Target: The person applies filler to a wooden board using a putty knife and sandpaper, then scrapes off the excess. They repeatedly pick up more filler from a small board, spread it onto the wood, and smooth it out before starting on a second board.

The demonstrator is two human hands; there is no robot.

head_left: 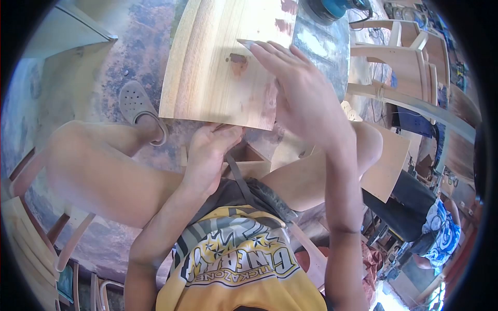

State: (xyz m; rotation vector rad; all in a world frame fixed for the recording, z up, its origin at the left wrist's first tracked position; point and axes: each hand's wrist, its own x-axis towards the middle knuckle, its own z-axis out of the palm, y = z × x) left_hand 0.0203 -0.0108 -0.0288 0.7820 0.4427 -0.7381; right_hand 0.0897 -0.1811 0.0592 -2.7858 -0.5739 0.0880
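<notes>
A pale wooden panel (218, 78) with a curved long side and dark brown patches lies in front of me, its near end toward my lap. My left hand (210, 150) is closed at that near end, thumb along the edge; the fingers under the wood are hidden. Over the panel's right side reaches my right hand (298, 85), fingers together and slanting left. A thin, grey, pointed flat piece (244, 42) sticks out from under its fingertips; most of it is covered, so its kind cannot be told. One brown patch (238, 63) shows just below those fingers.
A teal power sander (332, 8) sits on the worn blue surface (321, 52) beyond the panel. Wooden chair frames (399, 67) stand at the right, more wooden parts (31, 243) at the left. A wooden box (254, 158) is between my legs. Another person (441, 233) is at the lower right.
</notes>
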